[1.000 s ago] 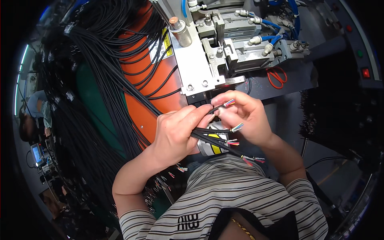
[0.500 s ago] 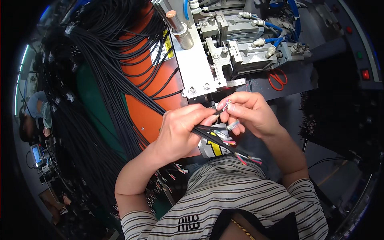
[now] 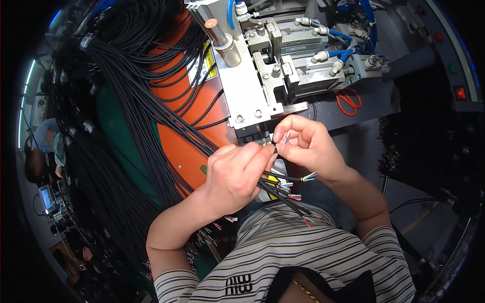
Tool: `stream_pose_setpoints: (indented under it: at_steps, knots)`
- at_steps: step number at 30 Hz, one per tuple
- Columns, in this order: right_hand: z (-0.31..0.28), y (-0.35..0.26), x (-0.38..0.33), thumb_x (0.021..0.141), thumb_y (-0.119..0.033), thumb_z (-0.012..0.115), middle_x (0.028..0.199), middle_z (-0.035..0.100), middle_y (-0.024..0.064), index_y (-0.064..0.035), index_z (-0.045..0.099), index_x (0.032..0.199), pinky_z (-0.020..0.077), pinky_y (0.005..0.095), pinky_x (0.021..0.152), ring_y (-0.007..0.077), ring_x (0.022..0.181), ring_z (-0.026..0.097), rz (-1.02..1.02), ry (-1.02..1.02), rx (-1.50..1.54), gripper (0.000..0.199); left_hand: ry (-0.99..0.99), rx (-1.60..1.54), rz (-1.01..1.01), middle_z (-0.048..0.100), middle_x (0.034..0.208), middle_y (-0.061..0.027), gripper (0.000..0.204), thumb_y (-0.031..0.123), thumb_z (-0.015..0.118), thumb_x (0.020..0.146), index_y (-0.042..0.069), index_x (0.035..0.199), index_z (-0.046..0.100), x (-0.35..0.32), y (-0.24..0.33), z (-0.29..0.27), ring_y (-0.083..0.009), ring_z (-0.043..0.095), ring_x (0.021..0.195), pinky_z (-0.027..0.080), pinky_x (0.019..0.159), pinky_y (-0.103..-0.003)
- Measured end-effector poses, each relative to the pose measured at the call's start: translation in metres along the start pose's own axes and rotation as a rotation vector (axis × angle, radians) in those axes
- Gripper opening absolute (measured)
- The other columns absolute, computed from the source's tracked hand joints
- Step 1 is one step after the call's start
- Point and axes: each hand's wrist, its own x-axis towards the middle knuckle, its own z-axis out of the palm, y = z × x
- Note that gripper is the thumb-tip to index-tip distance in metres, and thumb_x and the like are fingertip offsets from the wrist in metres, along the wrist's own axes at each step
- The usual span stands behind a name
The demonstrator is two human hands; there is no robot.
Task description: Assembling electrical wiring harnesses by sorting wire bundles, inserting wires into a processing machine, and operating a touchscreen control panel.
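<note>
My left hand (image 3: 230,177) is closed around a bunch of black cables, their stripped ends sticking out to the right below it. Thin coloured wires (image 3: 308,177) fan from these ends, among them blue, white, red and pink ones. At the left fingertips one cable end points up toward my right hand (image 3: 316,151). That hand pinches the cable's fine coloured wires (image 3: 286,138) between thumb and forefinger. The exact grip point is partly hidden by the fingers. Both hands are just in front of the metal machine plate (image 3: 246,98).
A thick mass of black cables (image 3: 121,65) drapes over the orange surface (image 3: 187,156) on the left. Pneumatic clamps (image 3: 308,70) with blue hoses stand beyond my hands. Red-handled scissors (image 3: 348,102) lie right of them. Another person (image 3: 48,136) is at the far left.
My left hand has shifted slightly right with the bunch. One cable end with blue and white wires now spreads out below my right hand, whose fingers hold wires standing more upright.
</note>
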Motion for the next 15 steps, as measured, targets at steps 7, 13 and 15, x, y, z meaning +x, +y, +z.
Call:
stream_pose_setpoints:
  at_steps: [7,13,15]
  knots:
    - [0.020,0.032,-0.006,0.085,0.005,0.062,0.108,0.058,0.0188,0.0081,0.055,0.127,0.0503,0.0323,0.076,0.0249,0.088,0.061,-0.995,0.258,-1.070,0.043,0.107,-0.226,-0.198,0.058,0.060,-0.0093,0.008,0.000,0.069,0.081,0.001,0.080,0.061,0.005,0.004,-0.004,-0.0229,0.059,0.049,0.047,0.049,-0.032]
    - [0.010,0.021,-0.012,0.097,-0.013,0.058,0.109,0.062,0.0157,0.0063,0.057,0.124,0.0494,0.0319,0.084,0.0221,0.096,0.062,-0.629,0.164,-0.631,0.033,0.114,-0.086,-0.111,0.055,0.062,-0.0077,0.012,0.005,0.072,0.078,0.002,0.080,0.060,0.000,0.000,-0.001,-0.0231,0.055,0.048,0.040,0.046,-0.034]
    - [0.011,0.018,-0.012,0.098,-0.009,0.060,0.098,0.066,0.0062,0.0049,0.062,0.117,0.0515,0.0238,0.081,0.0096,0.088,0.063,-0.334,0.110,-0.019,0.024,0.024,0.057,-0.047,0.051,0.063,-0.0048,0.015,0.009,0.073,0.075,0.002,0.085,0.062,0.001,0.000,-0.007,-0.0195,0.053,0.049,0.036,0.046,-0.032]
